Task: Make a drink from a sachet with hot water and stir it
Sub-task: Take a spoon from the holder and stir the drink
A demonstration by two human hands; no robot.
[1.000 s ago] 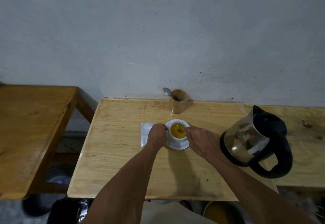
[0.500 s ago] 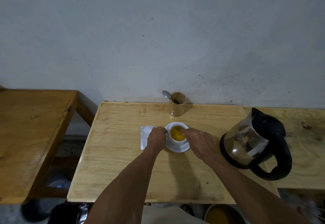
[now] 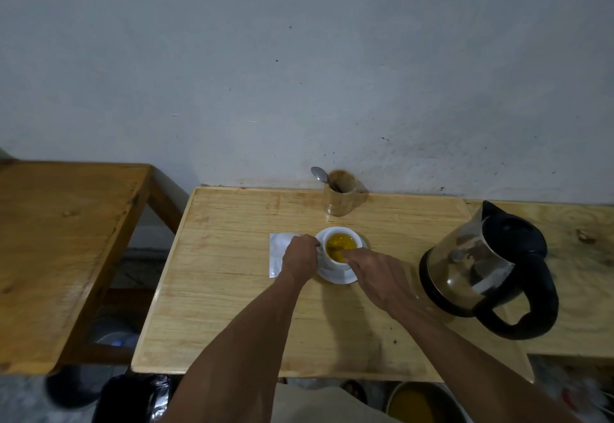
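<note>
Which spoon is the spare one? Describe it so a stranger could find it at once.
Start at the light wooden table against the grey wall and go to its far edge, behind the white cup of yellow drink. A wooden holder stands there, and the spare spoon sticks out of it, bowl up, leaning left. No hand touches it, unlike the one in the cup.

right hand [image 3: 377,276] covers cup [image 3: 335,258] near rim and most of the stirring spoon [image 3: 336,248]; grip unclear. Left hand [image 3: 300,258] hides the cup handle and part of sachet [image 3: 276,249]. Bucket [image 3: 422,404] cut by bottom edge
</note>
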